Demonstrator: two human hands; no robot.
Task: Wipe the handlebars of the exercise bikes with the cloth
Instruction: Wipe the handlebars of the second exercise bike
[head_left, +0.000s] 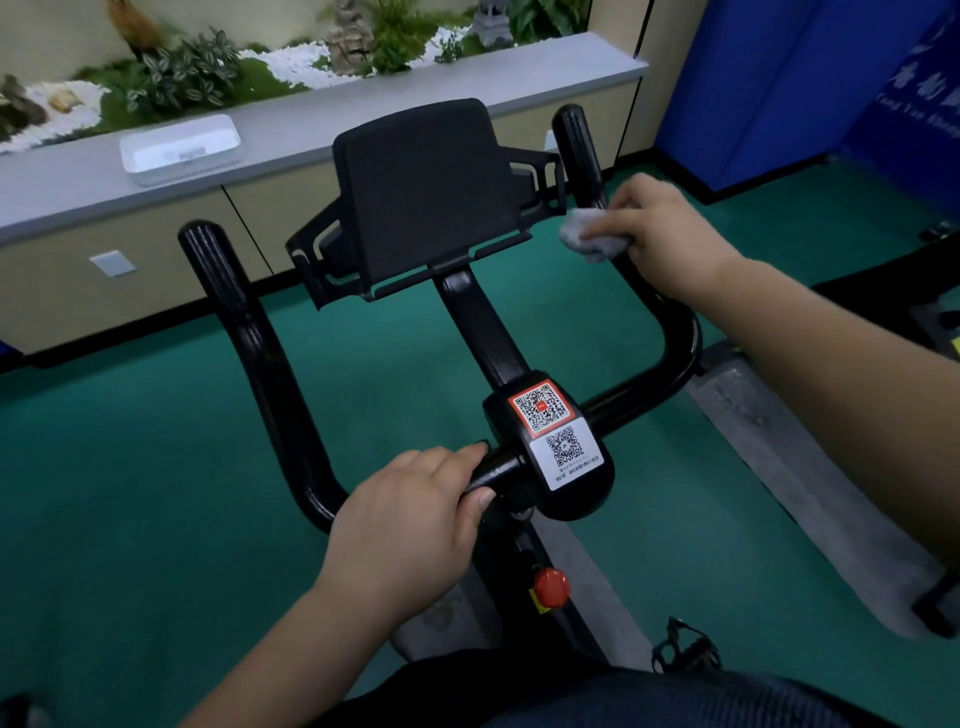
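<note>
A black exercise bike fills the head view, its handlebar (244, 322) curving up in two horns on either side of a black tablet holder (426, 192). My right hand (660, 228) presses a crumpled grey cloth (589, 236) around the right horn, just below its upright end (574, 140). My left hand (410, 525) is wrapped around the crossbar, left of the black centre block with two QR code stickers (553, 434). The stretch of bar under each hand is hidden.
A red knob (551, 587) sits on the frame below the centre block, a pedal (685, 649) lower right. Behind the bike runs a grey counter (311, 130) with a white box (179, 148) and plants. A blue panel (789, 78) stands at right. The floor is green.
</note>
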